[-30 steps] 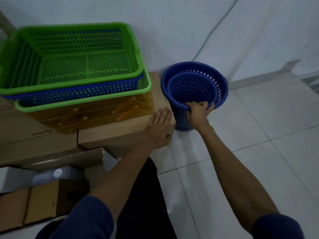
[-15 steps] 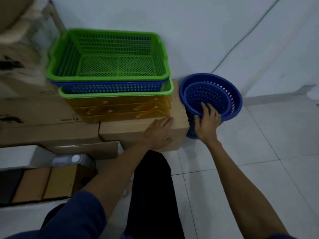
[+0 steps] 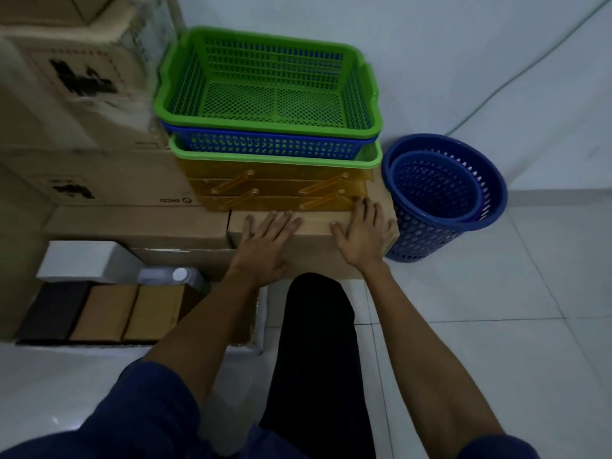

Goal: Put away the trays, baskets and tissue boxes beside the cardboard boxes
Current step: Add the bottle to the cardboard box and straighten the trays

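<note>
A green mesh tray (image 3: 268,77) tops a stack with a blue tray (image 3: 265,145) and another green tray (image 3: 371,159) beneath, all on an amber tiered box (image 3: 278,190). The stack stands on a cardboard box (image 3: 311,236). Two nested blue round baskets (image 3: 443,193) stand on the floor right of that box, against the wall. My left hand (image 3: 265,246) lies flat on the cardboard box's near edge, fingers straight. My right hand (image 3: 362,233) presses flat on the box's right corner, fingertips touching the amber box.
Stacked cardboard boxes (image 3: 66,94) fill the left side. In front of them sit a white box (image 3: 86,260), a capped bottle (image 3: 175,276) and small brown boxes (image 3: 109,313). White floor tiles (image 3: 496,309) spread to the right. My dark-trousered knee (image 3: 318,309) is below the hands.
My right hand let go of the blue baskets and moved left onto the cardboard box. My view shifted back and left; my left hand stayed on the box.
</note>
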